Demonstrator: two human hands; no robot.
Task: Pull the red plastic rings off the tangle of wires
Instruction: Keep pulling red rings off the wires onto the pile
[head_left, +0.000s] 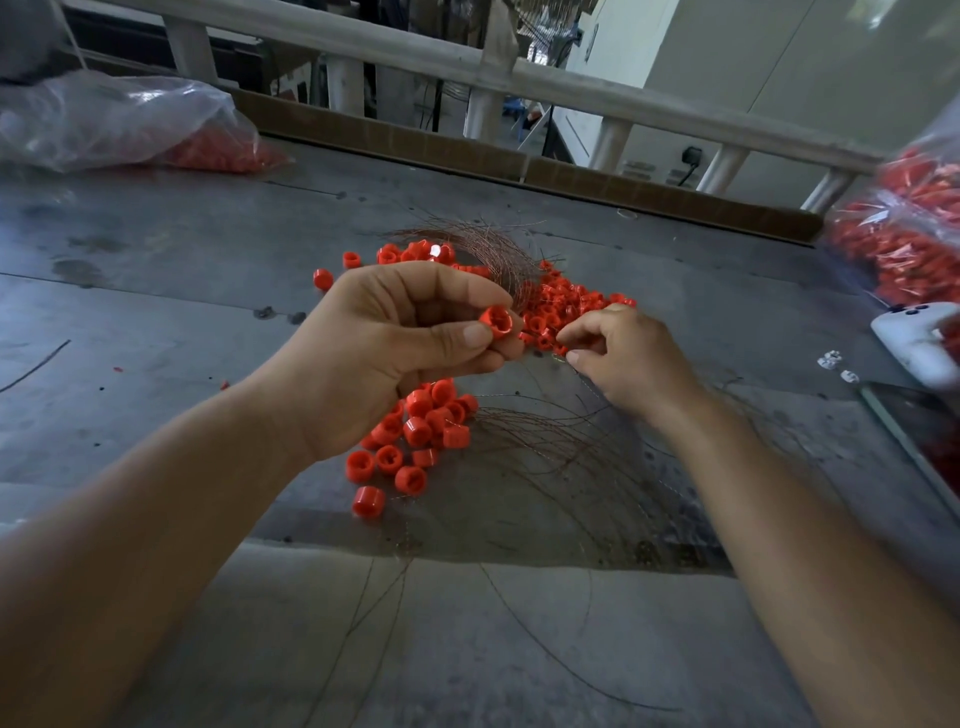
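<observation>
My left hand (395, 343) is raised over the grey table (156, 291) and pinches one red plastic ring (497, 321) between thumb and fingers. My right hand (628, 358) reaches into the tangle of thin copper wires (561, 457), its fingertips pinching a wire beside the strung red rings (566, 306). A pile of loose red rings (415, 436) lies below my left hand. More loose rings (410, 254) lie behind it.
A clear plastic bag of red rings (130, 124) lies at the far left. Another full bag (904, 234) sits at the right edge, with a white device (914, 343) and a dark phone (919, 431) near it. A cardboard strip and white railing (467, 62) border the back.
</observation>
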